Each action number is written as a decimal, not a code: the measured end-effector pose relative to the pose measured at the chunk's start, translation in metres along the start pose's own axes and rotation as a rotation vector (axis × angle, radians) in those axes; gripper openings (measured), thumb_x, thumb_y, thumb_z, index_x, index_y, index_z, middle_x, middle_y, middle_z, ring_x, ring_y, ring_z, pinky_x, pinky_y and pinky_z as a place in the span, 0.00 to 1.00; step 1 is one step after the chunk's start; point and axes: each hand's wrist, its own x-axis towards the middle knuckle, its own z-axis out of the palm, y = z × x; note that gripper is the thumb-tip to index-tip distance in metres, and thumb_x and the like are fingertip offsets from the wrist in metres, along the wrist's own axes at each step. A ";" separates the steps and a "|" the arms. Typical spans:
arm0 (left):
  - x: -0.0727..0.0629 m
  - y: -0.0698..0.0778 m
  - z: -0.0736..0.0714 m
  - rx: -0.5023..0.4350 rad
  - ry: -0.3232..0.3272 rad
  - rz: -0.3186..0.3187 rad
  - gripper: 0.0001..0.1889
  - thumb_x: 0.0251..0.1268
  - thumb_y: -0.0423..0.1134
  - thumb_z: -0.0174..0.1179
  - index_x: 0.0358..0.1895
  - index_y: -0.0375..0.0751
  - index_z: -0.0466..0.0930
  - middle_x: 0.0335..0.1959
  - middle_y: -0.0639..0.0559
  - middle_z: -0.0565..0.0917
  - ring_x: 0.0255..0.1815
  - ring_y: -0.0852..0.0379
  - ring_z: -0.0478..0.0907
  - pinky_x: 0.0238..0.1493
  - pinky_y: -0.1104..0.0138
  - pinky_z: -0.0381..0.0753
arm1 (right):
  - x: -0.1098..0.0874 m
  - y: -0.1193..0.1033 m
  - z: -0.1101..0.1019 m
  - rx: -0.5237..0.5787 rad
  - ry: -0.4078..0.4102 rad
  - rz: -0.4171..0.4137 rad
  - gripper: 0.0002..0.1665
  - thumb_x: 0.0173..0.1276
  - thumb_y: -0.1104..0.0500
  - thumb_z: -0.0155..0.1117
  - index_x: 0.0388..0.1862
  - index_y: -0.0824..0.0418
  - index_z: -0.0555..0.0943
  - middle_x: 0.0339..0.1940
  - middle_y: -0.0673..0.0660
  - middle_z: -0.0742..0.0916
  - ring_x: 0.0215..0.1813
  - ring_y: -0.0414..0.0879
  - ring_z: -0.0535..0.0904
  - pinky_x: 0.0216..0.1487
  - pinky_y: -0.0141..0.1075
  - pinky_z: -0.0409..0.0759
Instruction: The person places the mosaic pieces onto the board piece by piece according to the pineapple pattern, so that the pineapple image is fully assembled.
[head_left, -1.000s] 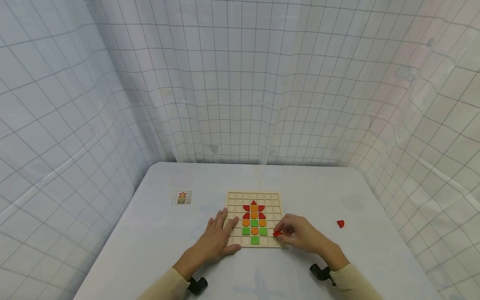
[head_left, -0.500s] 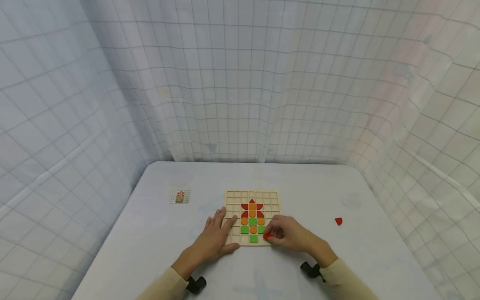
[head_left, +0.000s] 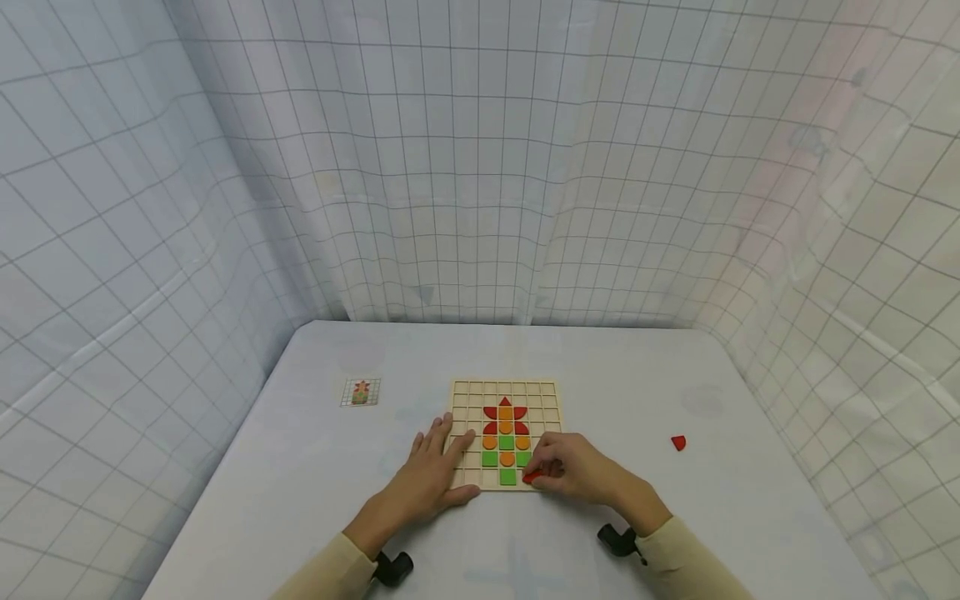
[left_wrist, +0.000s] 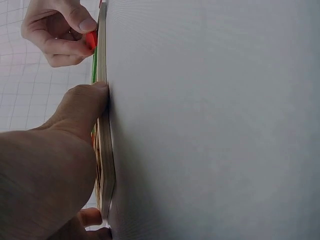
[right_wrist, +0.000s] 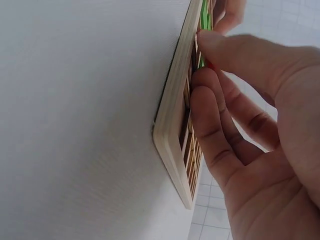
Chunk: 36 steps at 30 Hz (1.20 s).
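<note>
A square wooden grid board lies on the white table, bearing red, orange and green flat pieces in a flower-like pattern. My left hand rests with spread fingers on the board's left edge; its thumb touches the near edge in the left wrist view. With thumb and fingertips my right hand pinches a red piece at the board's near row, just right of the lowest green square. In the left wrist view the red piece stands tilted against the board; its full outline is hidden by the fingers.
A loose red quarter-circle piece lies on the table to the right. At the back left is a small card printed with a similar pattern on a grid. Grid-patterned white curtains surround the table's back and sides.
My right hand has moved left and slightly nearer with the red piece, from the board's right edge to beside the lowest green square. The left hand has stayed on the board.
</note>
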 end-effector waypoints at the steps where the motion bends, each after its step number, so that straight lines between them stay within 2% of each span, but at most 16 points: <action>1: 0.000 0.000 0.000 -0.001 0.000 0.000 0.50 0.79 0.64 0.76 0.92 0.42 0.67 0.96 0.24 0.55 0.98 0.23 0.53 0.93 0.25 0.59 | 0.000 0.001 0.000 -0.001 0.006 -0.014 0.06 0.78 0.59 0.84 0.49 0.50 0.98 0.47 0.45 0.93 0.44 0.32 0.82 0.46 0.27 0.87; 5: 0.000 -0.001 0.001 0.003 -0.001 0.003 0.50 0.79 0.63 0.76 0.92 0.42 0.67 0.96 0.24 0.55 0.98 0.23 0.53 0.92 0.25 0.60 | 0.001 0.002 0.001 0.000 0.011 -0.054 0.05 0.78 0.62 0.83 0.48 0.52 0.98 0.45 0.47 0.95 0.46 0.29 0.84 0.47 0.28 0.88; 9: -0.001 -0.001 0.001 0.006 -0.004 0.006 0.49 0.79 0.63 0.75 0.92 0.42 0.67 0.96 0.24 0.55 0.98 0.23 0.53 0.92 0.25 0.60 | 0.003 0.002 0.000 -0.004 -0.007 -0.046 0.06 0.78 0.62 0.83 0.49 0.52 0.99 0.46 0.47 0.95 0.47 0.28 0.84 0.49 0.26 0.88; 22: 0.000 0.001 -0.002 0.008 -0.001 0.008 0.49 0.79 0.63 0.75 0.92 0.41 0.67 0.95 0.24 0.56 0.98 0.23 0.54 0.92 0.25 0.60 | 0.009 -0.003 0.000 -0.119 -0.007 -0.088 0.07 0.77 0.65 0.82 0.47 0.54 0.99 0.46 0.47 0.94 0.51 0.33 0.88 0.56 0.30 0.93; 36: -0.001 0.001 -0.001 0.012 -0.001 0.003 0.49 0.79 0.63 0.75 0.92 0.42 0.67 0.95 0.24 0.56 0.98 0.23 0.53 0.92 0.24 0.61 | 0.010 -0.006 0.004 -0.152 0.011 -0.075 0.06 0.76 0.65 0.84 0.45 0.55 0.99 0.46 0.48 0.93 0.49 0.32 0.87 0.53 0.28 0.92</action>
